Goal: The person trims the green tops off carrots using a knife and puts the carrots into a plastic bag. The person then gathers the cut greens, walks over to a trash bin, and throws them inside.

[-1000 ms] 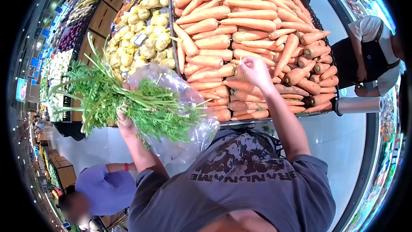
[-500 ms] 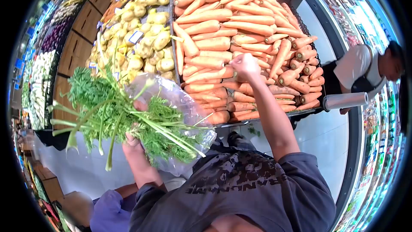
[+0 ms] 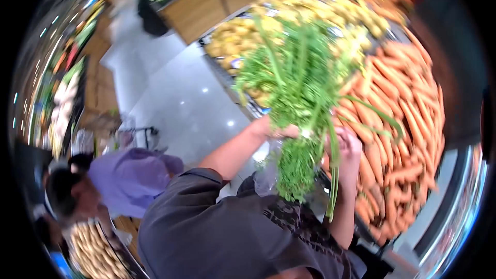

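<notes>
A bunch of feathery leafy greens (image 3: 305, 72) with long pale stems stands upright in front of my chest. My left hand (image 3: 281, 128) is closed around its middle, the fingers partly covered by leaves. Close beside the stems on the right, my right hand (image 3: 349, 145) has its fingers curled; motion blur and stems hide what is in them. A clear plastic bag (image 3: 267, 175) hangs below my left hand, behind the lower leaves. Just beyond my right hand lies a heap of carrots (image 3: 398, 108).
Yellowish round produce (image 3: 232, 41) fills the bin behind the greens. A person in a purple top (image 3: 134, 178) is at the left, near a cart (image 3: 137, 133). Pale tiled floor (image 3: 175, 98) runs between the stands. Long pale roots (image 3: 98, 250) lie at lower left.
My view has turned left, so the carrots now appear further right. My right hand has left the carrots and come to the greens. The greens have swung upright.
</notes>
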The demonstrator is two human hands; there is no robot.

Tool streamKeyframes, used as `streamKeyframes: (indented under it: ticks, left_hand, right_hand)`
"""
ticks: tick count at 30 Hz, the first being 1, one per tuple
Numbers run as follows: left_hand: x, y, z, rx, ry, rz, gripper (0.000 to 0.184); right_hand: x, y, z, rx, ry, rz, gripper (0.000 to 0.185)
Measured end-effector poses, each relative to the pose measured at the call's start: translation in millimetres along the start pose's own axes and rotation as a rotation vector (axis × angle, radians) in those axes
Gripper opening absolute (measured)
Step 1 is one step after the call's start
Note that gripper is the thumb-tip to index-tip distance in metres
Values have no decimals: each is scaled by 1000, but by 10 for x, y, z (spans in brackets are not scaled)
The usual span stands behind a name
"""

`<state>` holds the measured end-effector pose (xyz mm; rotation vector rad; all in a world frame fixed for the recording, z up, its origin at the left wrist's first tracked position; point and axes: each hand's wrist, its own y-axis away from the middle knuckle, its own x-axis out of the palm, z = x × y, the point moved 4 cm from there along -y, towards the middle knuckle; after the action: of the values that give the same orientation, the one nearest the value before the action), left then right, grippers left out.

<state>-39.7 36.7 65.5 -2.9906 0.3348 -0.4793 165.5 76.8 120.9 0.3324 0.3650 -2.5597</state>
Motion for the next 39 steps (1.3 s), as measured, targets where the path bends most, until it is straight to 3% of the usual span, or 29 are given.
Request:
streamKeyframes:
  ticks: [2, 8, 9, 13, 17, 20, 21, 25, 28, 30, 32, 33, 36, 37, 39]
  left_hand:
    - [57, 215, -90, 21, 2, -38, 85]
    - [30, 1235, -200, 143, -214, -428, 86]
    - [48, 1404, -251, 114, -244, -472, 85]
    - [335, 1832, -834, -133, -346, -610, 82]
    - [79, 2125, -740, 152, -243, -669, 72]
    - [-316, 2347, -671, 218, -314, -733, 60]
    - [-413, 2428, -736, 246, -356, -758, 57]
    - [-898, 2840, -1122, 278, -560, -811, 48]
    - [-1352, 3271, -1377, 423, -582, -899, 49]
    - [-1691, 3599, -1492, 375, -666, -961, 50]
    - [-1900, 3896, -1592, 423, -789, -1031, 51]
    - [-1961, 4043, -1639, 413, -786, -1072, 51]
    - [-2245, 4473, -1615, 401, -591, -1201, 52]
    - [-2268, 4568, -1702, 532, -463, -1156, 55]
    - [-2392, 4730, -1925, 467, -526, -1124, 59]
  right_hand:
    - [166, 34, -88, 122, -315, -24, 24]
    - [787, 55, -5, -120, -596, 291, 20]
    - [953, 76, 0, -116, -758, 365, 23]
    - [1463, 119, 434, -18, -836, 507, 29]
    - [1879, -27, 484, 141, -683, 663, 25]
    - [2219, -185, 614, -40, -704, 758, 12]
    - [2356, -242, 612, -62, -546, 750, 8]
    - [3101, -436, 818, -115, -529, 691, 12]
    - [3793, -596, 1103, -237, -497, 703, 10]
    - [4234, -587, 1464, -364, -550, 847, 8]
    - [4640, -596, 1612, -403, -457, 684, 9]
    - [4836, -610, 1692, -554, -371, 668, 10]
    - [5451, -601, 1748, -395, -414, 760, 9]
    - [5686, -611, 1742, -420, -555, 799, 9]
    - [6033, -663, 1733, -363, -608, 822, 17]
